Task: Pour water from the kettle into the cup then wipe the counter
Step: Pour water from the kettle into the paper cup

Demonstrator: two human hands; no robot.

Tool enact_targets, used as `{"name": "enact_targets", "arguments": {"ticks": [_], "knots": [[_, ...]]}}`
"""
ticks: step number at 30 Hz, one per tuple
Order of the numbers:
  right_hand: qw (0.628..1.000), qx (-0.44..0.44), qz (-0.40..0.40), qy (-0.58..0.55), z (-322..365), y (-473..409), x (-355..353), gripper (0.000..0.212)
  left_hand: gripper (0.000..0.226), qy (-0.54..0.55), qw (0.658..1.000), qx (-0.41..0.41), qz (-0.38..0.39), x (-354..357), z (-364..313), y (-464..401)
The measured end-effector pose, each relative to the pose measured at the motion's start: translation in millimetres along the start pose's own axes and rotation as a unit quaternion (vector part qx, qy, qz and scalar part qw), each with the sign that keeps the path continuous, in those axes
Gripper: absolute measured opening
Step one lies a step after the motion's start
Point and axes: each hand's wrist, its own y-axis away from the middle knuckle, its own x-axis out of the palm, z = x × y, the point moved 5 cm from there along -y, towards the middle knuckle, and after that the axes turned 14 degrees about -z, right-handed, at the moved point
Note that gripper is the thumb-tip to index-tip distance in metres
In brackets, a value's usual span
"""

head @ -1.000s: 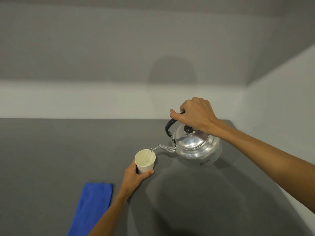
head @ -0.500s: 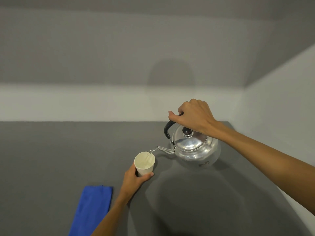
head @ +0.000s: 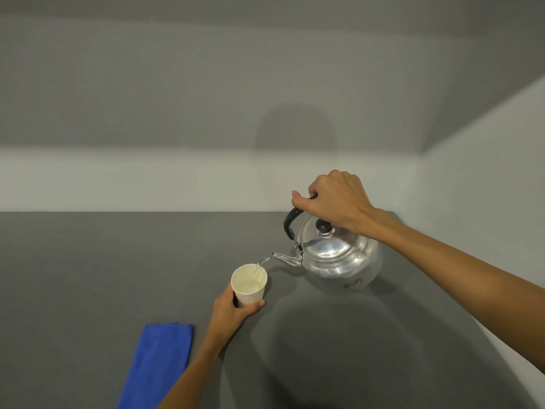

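Observation:
A shiny metal kettle (head: 339, 261) with a black handle is tilted to the left above the dark grey counter (head: 73, 276). My right hand (head: 336, 199) grips its handle from above. A thin stream of water runs from the spout into a white paper cup (head: 249, 284), which stands on the counter with water inside. My left hand (head: 233, 312) wraps around the cup's lower part from the near side. A folded blue cloth (head: 159, 364) lies on the counter near the front left, apart from both hands.
A pale wall runs along the back of the counter and another along its right side, meeting in a corner behind the kettle. The counter stretches bare to the left of the cup.
The kettle stays tilted and the water keeps running into the cup. Both hands hold nearly the same places; the view has shifted slightly.

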Motion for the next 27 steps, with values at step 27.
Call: {"name": "enact_targets", "arguments": {"ticks": [27], "knots": [[1.000,-0.002,-0.007,0.008,-1.7,-3.1,-5.4,0.058,0.065,0.000,1.000,-0.005,-0.002,-0.1,0.6,1.2]]}}
